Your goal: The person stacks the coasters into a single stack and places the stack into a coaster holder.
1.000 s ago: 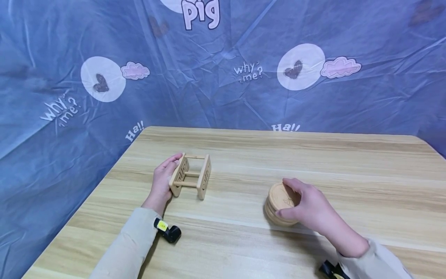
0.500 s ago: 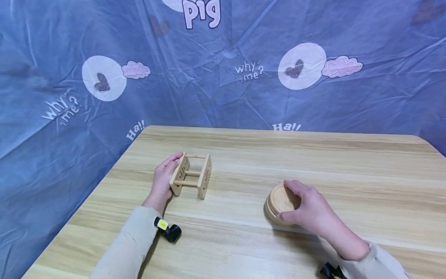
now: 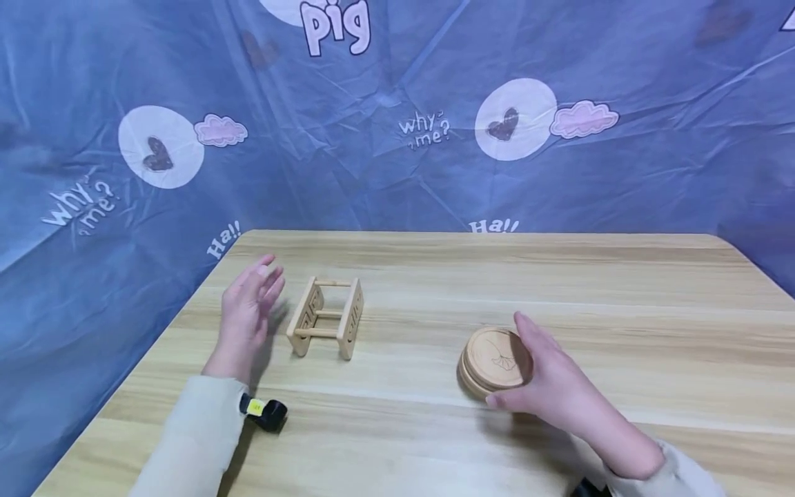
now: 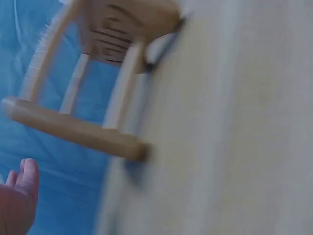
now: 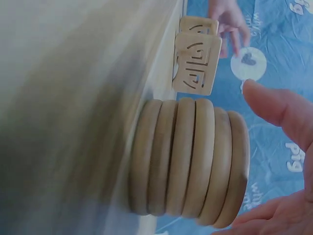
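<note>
A stack of several round wooden coasters [image 3: 495, 360] stands on the table right of centre, a line drawing on its top disc. In the right wrist view the coasters' edges [image 5: 188, 156] lie closely one on another, slightly uneven. My right hand [image 3: 562, 390] is spread around the stack's right side, thumb and fingers wide; the thumb [image 5: 276, 105] is clear of the discs. To the left sits a wooden coaster holder [image 3: 352, 321], two cut-out side panels joined by thin rods. My left hand [image 3: 242, 314] hovers left of it with relaxed fingers, holding nothing.
Both things rest on a light wood-grain table [image 3: 410, 428]. A blue printed cloth [image 3: 373, 166] hangs behind the table and along its left side. A black wrist camera [image 3: 271, 415] is strapped at the left sleeve.
My left hand has let go of the coaster holder and moved left, away from it. The right hand's fingers have spread from the coaster stack. The head view has shifted slightly.
</note>
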`<state>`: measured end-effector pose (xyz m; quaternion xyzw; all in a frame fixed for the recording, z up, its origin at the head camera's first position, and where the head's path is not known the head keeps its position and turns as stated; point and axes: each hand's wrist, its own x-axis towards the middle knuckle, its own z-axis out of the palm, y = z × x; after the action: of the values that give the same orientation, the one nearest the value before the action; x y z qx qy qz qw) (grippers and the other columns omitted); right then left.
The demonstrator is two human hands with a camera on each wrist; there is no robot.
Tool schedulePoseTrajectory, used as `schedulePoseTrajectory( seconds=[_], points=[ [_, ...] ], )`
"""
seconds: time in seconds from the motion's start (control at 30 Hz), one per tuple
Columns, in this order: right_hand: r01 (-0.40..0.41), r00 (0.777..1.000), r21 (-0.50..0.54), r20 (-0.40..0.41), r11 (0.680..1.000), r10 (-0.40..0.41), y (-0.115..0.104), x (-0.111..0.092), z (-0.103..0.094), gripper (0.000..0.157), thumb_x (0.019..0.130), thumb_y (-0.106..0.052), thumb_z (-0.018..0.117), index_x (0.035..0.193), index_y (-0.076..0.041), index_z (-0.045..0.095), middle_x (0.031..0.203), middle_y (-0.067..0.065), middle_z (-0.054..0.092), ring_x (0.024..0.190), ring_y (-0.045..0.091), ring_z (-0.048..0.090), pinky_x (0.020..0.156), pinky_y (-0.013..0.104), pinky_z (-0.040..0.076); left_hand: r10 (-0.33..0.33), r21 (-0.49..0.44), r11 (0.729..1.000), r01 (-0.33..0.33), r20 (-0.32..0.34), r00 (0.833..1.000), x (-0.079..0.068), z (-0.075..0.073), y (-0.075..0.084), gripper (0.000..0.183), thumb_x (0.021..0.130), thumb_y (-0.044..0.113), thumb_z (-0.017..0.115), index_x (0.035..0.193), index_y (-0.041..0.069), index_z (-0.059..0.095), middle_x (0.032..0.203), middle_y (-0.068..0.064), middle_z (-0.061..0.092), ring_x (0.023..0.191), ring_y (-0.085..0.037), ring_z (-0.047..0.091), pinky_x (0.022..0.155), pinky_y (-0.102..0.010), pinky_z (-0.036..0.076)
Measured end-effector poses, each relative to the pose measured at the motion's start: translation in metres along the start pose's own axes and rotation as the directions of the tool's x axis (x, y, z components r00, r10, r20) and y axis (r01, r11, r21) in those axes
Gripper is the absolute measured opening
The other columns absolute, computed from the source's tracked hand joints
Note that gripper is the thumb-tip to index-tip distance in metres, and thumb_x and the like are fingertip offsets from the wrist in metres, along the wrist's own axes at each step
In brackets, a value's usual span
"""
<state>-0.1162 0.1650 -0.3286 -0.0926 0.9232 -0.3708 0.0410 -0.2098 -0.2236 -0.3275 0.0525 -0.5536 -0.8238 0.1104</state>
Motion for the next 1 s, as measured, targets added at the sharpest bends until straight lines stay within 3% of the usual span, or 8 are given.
schedulePoseTrajectory(
  seconds=[0.07, 0.17, 0.27, 0.37, 0.5, 0.57, 0.8, 1.0],
  points=[
    [-0.039, 0.999, 0.023, 0.026, 0.999, 0.038, 0.005, -0.003, -0.002, 0.131, 0.055, -0.043, 0.085, 0.147, -0.001, 0.003, 0.148, 0.030, 0.014, 0.131, 0.052, 0.018, 0.101, 0.067, 0.021, 0.108, 0.156, 0.980, -0.121, 0.088, 0.990, -0.008, 0.008, 0.010, 0.039, 0.090, 0.010, 0.056, 0.127, 0.001, 0.051, 0.137, -0.010, 0.043, 0.115, -0.015, 0.052, 0.098, -0.022, 0.043],
    [-0.099, 0.993, 0.069, 0.065, 0.993, 0.095, 0.012, -0.006, -0.006, 0.134, 0.057, -0.041, 0.084, 0.148, -0.009, -0.010, 0.149, 0.030, 0.010, 0.129, 0.055, 0.016, 0.099, 0.069, 0.020, 0.256, 0.372, 0.857, -0.358, 0.296, 0.920, -0.024, 0.029, 0.020, 0.045, 0.086, 0.001, 0.057, 0.130, -0.005, 0.047, 0.142, -0.009, 0.038, 0.125, -0.018, 0.043, 0.104, -0.024, 0.037],
    [-0.103, 0.992, 0.121, 0.081, 0.987, 0.094, 0.019, -0.007, -0.006, 0.136, 0.060, -0.035, 0.084, 0.145, -0.014, -0.018, 0.149, 0.030, 0.007, 0.127, 0.058, 0.017, 0.098, 0.070, 0.021, 0.340, 0.440, 0.655, -0.614, 0.553, 0.760, -0.042, 0.057, 0.025, 0.055, 0.077, 0.003, 0.066, 0.129, -0.002, 0.049, 0.145, -0.009, 0.035, 0.132, -0.025, 0.035, 0.110, -0.037, 0.030],
    [-0.071, 0.996, 0.175, 0.071, 0.982, 0.059, 0.025, -0.008, -0.005, 0.135, 0.061, -0.029, 0.085, 0.145, -0.011, -0.019, 0.148, 0.031, 0.010, 0.126, 0.057, 0.021, 0.101, 0.065, 0.023, 0.322, 0.352, 0.484, -0.801, 0.779, 0.538, -0.058, 0.088, 0.024, 0.068, 0.070, 0.014, 0.074, 0.130, 0.000, 0.048, 0.145, -0.014, 0.034, 0.132, -0.031, 0.034, 0.109, -0.048, 0.029],
    [0.000, 0.999, 0.221, 0.045, 0.975, -0.010, 0.032, -0.005, -0.003, 0.130, 0.061, -0.021, 0.085, 0.147, -0.007, -0.012, 0.146, 0.032, 0.019, 0.127, 0.052, 0.027, 0.102, 0.055, 0.026, 0.118, 0.277, 0.399, -0.874, 0.930, 0.349, -0.070, 0.126, 0.011, 0.074, 0.071, 0.026, 0.076, 0.134, 0.004, 0.045, 0.145, -0.015, 0.035, 0.132, -0.028, 0.036, 0.110, -0.041, 0.030],
    [0.040, 0.997, 0.245, 0.051, 0.969, -0.054, 0.035, -0.001, -0.002, 0.128, 0.060, -0.019, 0.085, 0.147, -0.006, -0.009, 0.145, 0.032, 0.022, 0.128, 0.050, 0.028, 0.102, 0.053, 0.025, -0.013, 0.307, 0.385, -0.870, 0.945, 0.328, -0.073, 0.141, 0.002, 0.073, 0.074, 0.029, 0.075, 0.136, 0.005, 0.044, 0.146, -0.012, 0.035, 0.133, -0.025, 0.036, 0.111, -0.036, 0.028],
    [0.078, 0.989, 0.267, 0.098, 0.961, -0.108, 0.048, 0.004, 0.003, 0.118, 0.058, -0.022, 0.086, 0.148, -0.003, 0.011, 0.142, 0.029, 0.032, 0.129, 0.039, 0.033, 0.090, -0.002, 0.022, -0.359, 0.457, 0.263, -0.850, 0.864, 0.354, -0.074, 0.181, -0.036, 0.079, 0.080, 0.045, 0.067, 0.143, 0.011, 0.034, 0.150, -0.006, 0.029, 0.136, -0.016, 0.029, 0.112, -0.026, 0.022],
    [0.123, 0.985, 0.291, 0.081, 0.949, -0.153, 0.051, 0.012, 0.008, 0.102, 0.058, -0.021, 0.086, 0.142, -0.009, 0.030, 0.130, 0.018, 0.049, 0.108, 0.000, 0.047, 0.088, 0.005, 0.032, -0.461, 0.562, 0.259, -0.786, 0.787, 0.410, -0.073, 0.193, -0.056, 0.092, 0.074, 0.048, 0.072, 0.145, 0.008, 0.027, 0.151, -0.005, 0.026, 0.138, -0.013, 0.024, 0.112, -0.022, 0.020]
  ],
)
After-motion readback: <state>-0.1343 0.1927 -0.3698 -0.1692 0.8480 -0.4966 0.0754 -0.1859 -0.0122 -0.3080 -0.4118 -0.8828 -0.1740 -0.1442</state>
